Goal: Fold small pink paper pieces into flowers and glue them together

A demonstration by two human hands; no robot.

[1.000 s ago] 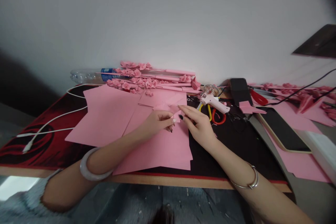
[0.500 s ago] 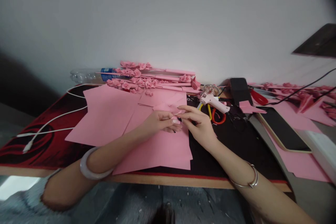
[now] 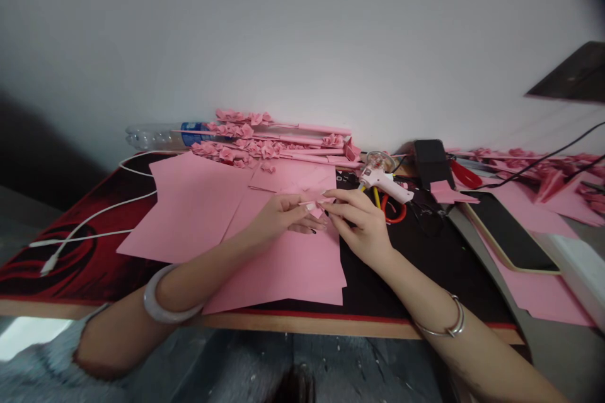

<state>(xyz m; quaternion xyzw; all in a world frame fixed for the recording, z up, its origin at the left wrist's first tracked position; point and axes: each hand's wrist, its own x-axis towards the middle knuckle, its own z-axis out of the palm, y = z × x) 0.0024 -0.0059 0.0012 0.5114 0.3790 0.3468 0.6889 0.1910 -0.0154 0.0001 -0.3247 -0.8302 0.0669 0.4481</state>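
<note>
— Seeing what at the back?

— A plain pale wall [image 3: 302, 44], and before it a wooden desk [image 3: 265, 322] with a black-and-red mat [image 3: 439, 280] over the top.

— And on the mat?

— Large pink paper sheets [image 3: 283, 277], overlapping, partly beneath the left forearm [image 3: 222, 264].

— Behind those?

— Long-stemmed pink paper flowers [image 3: 269, 150] in a row near the wall; at their left, a clear plastic bottle [image 3: 151, 136] on its side, partly covered by flower heads.

— Over to the right?

— A smartphone [image 3: 513, 233], dark screen upward. Between that and the sheets, a whitish hot-glue gun [image 3: 385, 184], just beside a red loop handle [image 3: 396, 221].

— Doing what with the left hand [image 3: 283, 214]?

— Pinching, with thumb toward the camera, forefinger curled behind, and other fingers stretched out below.

— And with the right hand [image 3: 363, 223]?

— Pinching too, from the opposite side, with thumb and forefinger tips pressed in close.

— Gripping what, exactly?

— In both, the same small folded pink paper [image 3: 316, 208]. Caught right between the two sets of fingertips: left part in the left pinch, right part in the right, middle exposed in the narrow gap.

— Touching the sheets below?

— Impossible to tell from this angle. Too small and too covered to read fold by fold, too.
</note>
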